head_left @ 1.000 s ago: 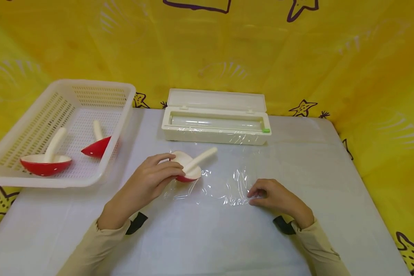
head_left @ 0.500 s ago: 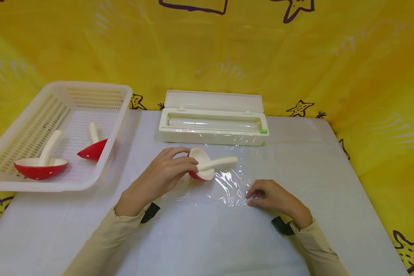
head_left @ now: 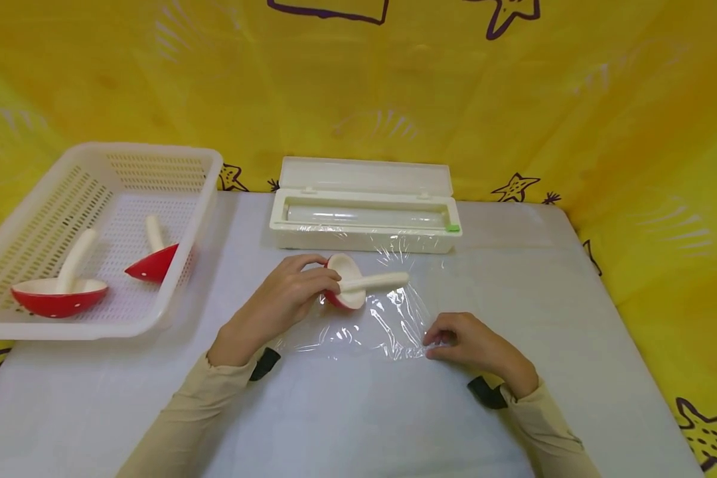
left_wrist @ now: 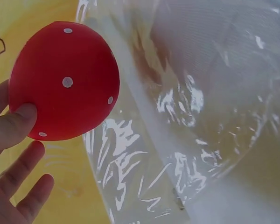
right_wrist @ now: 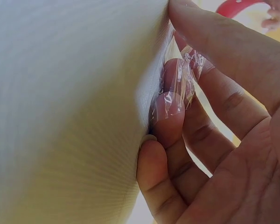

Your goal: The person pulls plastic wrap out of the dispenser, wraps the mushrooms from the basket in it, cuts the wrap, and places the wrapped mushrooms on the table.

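Observation:
My left hand (head_left: 289,292) pinches the rim of a toy mushroom (head_left: 348,300), which has a red cap and a white stem (head_left: 382,281) pointing right. In the left wrist view the white-dotted red cap (left_wrist: 77,65) faces the camera, with the thumb on its edge. Clear plastic wrap (head_left: 388,332) spreads beneath and in front of the mushroom. My right hand (head_left: 472,345) holds the near right corner of this wrap. Crumpled film (right_wrist: 179,88) shows between the fingers in the right wrist view. Whether the mushroom touches the wrap is unclear.
Behind the hands, a cream wrap dispenser (head_left: 364,239) has its lid raised and a roll inside; film trails from its front. A white slotted basket (head_left: 119,328) at left holds two similar mushrooms, one upturned (head_left: 60,304), another tilted (head_left: 155,264). A yellow curtain (head_left: 358,79) backs the table.
My left hand has carried the mushroom rightward over the wrap, and its stem has swung from up-right to nearly level. The right hand keeps its hold on the corner. The view has shifted slightly.

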Tool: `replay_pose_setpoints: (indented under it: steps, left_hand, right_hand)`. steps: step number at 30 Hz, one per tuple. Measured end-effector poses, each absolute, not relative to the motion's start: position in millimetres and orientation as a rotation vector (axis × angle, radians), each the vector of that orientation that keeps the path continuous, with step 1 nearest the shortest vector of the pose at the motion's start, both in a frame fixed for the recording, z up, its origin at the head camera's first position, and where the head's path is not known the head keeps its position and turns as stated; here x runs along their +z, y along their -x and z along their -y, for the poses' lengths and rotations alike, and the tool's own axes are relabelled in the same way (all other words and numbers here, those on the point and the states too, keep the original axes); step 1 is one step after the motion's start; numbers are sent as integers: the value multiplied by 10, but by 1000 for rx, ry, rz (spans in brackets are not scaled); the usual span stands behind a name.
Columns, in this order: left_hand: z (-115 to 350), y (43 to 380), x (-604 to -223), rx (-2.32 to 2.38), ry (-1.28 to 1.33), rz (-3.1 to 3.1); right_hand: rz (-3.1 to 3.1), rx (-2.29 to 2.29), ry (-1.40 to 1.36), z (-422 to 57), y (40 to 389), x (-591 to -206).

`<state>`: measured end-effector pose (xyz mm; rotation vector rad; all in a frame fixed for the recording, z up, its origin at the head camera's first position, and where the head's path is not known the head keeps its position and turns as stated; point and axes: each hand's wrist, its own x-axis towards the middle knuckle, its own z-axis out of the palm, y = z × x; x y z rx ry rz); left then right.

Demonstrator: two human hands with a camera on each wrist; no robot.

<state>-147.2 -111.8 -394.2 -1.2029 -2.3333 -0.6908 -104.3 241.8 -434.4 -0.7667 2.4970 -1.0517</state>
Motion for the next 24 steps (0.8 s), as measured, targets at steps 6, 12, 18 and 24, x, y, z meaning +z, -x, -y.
replay_pose_setpoints:
  steps: [6, 12, 18, 24]
  left_hand:
    - [1146, 1500, -4014, -698, 1176, 2370]
    - [1157, 1524, -4079, -693, 1159, 2414]
    - [1165, 1534, -4087, -687, 1164, 2415]
    - [1144, 1525, -4057, -664, 1184, 2361]
  right_hand:
    - [-2493, -1052, 758, -2424, 1051, -4349]
    - [-2478, -1053, 740, -2421, 1054, -4361]
    - [-2485, -1044, 749, -2417, 1051, -4353]
    - [-2520, -1027, 770, -2401, 1046, -4347]
